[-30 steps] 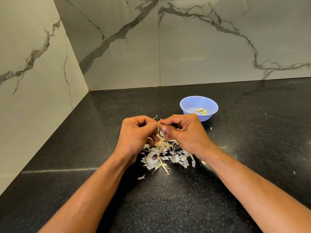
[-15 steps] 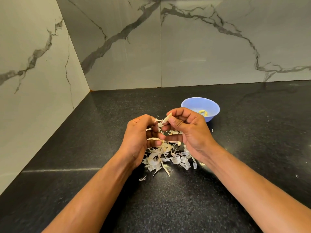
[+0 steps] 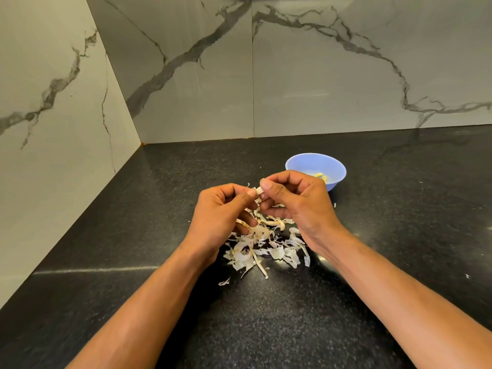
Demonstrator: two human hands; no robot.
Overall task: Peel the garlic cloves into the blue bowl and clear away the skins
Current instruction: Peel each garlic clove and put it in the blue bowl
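While both hands (image 3: 221, 211) (image 3: 298, 201) pinch one garlic clove (image 3: 258, 191) | skins (image 3: 262, 246) beneath | blue bowl (image 3: 306, 162) behind right hand.

Black speckled desk (image 3: 266, 328), glossy, catching a pale streak of light along the left. Behind and to the left, grey marble-look wall tiles (image 3: 319, 75) with dark veins, meeting in a corner.

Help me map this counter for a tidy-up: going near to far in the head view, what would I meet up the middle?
stray skin flake → pile of garlic skins → garlic clove pinched between left hand and right hand → blue bowl → marble wall
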